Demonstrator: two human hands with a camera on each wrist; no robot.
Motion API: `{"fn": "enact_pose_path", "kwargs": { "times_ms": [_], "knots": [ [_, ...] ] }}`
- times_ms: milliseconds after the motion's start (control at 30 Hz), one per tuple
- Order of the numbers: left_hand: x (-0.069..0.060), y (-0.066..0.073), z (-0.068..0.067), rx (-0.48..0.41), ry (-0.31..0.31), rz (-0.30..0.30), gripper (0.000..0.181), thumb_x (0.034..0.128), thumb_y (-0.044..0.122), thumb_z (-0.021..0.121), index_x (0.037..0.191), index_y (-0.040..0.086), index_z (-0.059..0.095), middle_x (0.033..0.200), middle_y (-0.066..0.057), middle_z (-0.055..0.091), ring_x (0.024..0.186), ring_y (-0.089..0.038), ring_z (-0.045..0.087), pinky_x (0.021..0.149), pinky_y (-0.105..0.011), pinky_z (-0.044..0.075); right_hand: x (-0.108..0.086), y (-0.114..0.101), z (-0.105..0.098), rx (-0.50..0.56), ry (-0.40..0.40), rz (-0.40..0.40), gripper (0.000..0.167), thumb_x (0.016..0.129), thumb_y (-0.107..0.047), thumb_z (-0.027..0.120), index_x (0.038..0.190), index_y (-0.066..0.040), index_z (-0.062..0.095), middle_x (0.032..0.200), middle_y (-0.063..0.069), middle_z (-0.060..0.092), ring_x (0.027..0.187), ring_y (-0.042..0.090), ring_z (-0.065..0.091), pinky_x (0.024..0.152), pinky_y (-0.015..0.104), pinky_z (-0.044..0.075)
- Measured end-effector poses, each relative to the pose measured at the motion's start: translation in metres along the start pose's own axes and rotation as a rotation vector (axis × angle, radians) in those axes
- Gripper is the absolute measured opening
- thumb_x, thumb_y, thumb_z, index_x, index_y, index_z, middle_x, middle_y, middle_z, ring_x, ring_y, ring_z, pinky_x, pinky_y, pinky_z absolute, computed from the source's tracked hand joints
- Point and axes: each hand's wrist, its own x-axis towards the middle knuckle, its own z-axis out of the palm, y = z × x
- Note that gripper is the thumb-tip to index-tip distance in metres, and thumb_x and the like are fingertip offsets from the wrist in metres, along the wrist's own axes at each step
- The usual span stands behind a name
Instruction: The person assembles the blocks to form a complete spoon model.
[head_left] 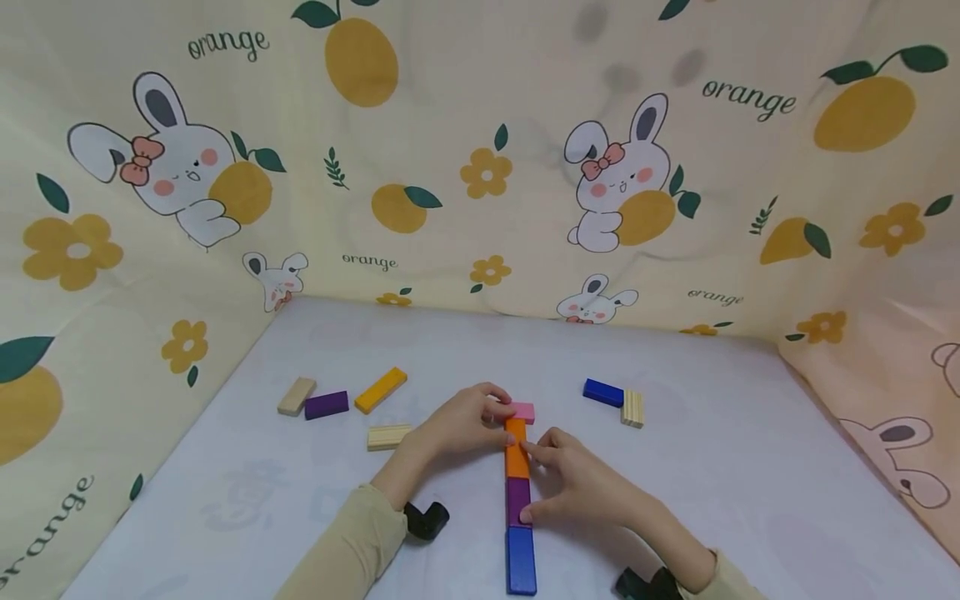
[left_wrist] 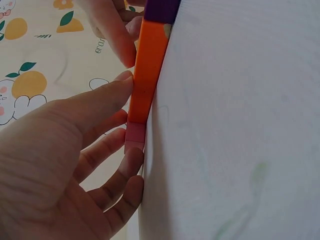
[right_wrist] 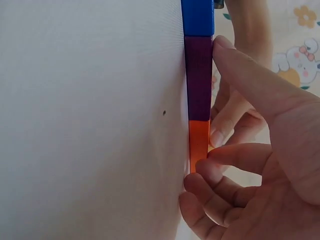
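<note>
A straight row of wooden blocks runs away from me in the head view: a blue block (head_left: pixel 521 560) nearest, then a purple block (head_left: pixel 517 502), an orange block (head_left: pixel 517 463) and a pink block (head_left: pixel 525 412) lying crosswise at the far end. My left hand (head_left: pixel 468 422) has its fingers curled at the pink block (left_wrist: pixel 135 133), while its thumb touches the orange block (left_wrist: pixel 148 70). From the other side, my right hand (head_left: pixel 588 485) rests its thumb against the purple block (right_wrist: pixel 199 80) and its index fingertip against the orange block (right_wrist: pixel 199 140).
Loose blocks lie on the left: a plain block (head_left: pixel 297 397), a purple one (head_left: pixel 327 406), a yellow-orange one (head_left: pixel 381 390) and a grooved one (head_left: pixel 388 437). On the right, a blue block (head_left: pixel 603 392) touches a grooved block (head_left: pixel 632 409). A printed cloth (head_left: pixel 435 150) encloses the white table (head_left: pixel 247 467).
</note>
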Motion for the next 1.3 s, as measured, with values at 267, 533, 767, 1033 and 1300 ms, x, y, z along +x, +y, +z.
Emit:
{"fn": "enact_pose_path", "kwargs": {
  "times_ms": [267,533,767,1033,1300],
  "knots": [
    [-0.003,0.000,-0.002,0.009,-0.002,0.007,0.045,0.0876,0.034,0.076,0.128,0.016,0.068,0.129,0.006,0.054,0.102,-0.013,0.057,0.089,-0.028,0.048,0.001,0.000,0.002,-0.008,0.005,-0.014,0.092,0.073,-0.061,0.078,0.142,-0.007,0.053,0.122,0.000,0.043,0.109,0.018,0.045,0.094,0.038,0.045],
    [-0.005,0.000,-0.003,0.001,-0.005,0.021,0.040,0.0907,0.031,0.073,0.128,0.016,0.068,0.128,0.005,0.054,0.105,-0.013,0.057,0.090,-0.028,0.048,0.002,-0.001,0.004,-0.005,0.003,-0.027,0.093,0.073,-0.061,0.078,0.147,-0.012,0.048,0.150,0.003,0.032,0.135,0.032,0.033,0.105,0.054,0.035],
    [-0.005,-0.003,-0.002,0.045,0.012,0.047,0.035,0.0938,0.029,0.069,0.127,0.016,0.069,0.128,0.004,0.055,0.109,-0.014,0.055,0.095,-0.031,0.046,0.002,-0.002,0.003,-0.020,-0.002,-0.031,0.093,0.074,-0.061,0.077,0.146,-0.009,0.049,0.149,0.006,0.035,0.135,0.033,0.034,0.105,0.055,0.035],
    [-0.002,0.002,-0.003,0.050,0.056,0.059,0.026,0.0961,0.027,0.066,0.119,0.016,0.074,0.125,0.003,0.058,0.116,-0.016,0.052,0.101,-0.039,0.043,0.002,-0.002,0.002,-0.018,0.001,-0.029,0.092,0.074,-0.060,0.077,0.145,-0.008,0.049,0.148,0.008,0.036,0.134,0.035,0.035,0.104,0.056,0.035],
    [-0.008,0.007,-0.033,-0.004,0.174,-0.008,0.028,0.0965,0.030,0.065,0.117,0.012,0.073,0.130,-0.001,0.057,0.105,-0.016,0.056,0.087,-0.031,0.050,0.002,-0.001,0.001,-0.012,0.004,-0.022,0.090,0.074,-0.058,0.078,0.144,-0.008,0.051,0.149,0.009,0.036,0.135,0.035,0.034,0.104,0.058,0.035]
  ]
}}
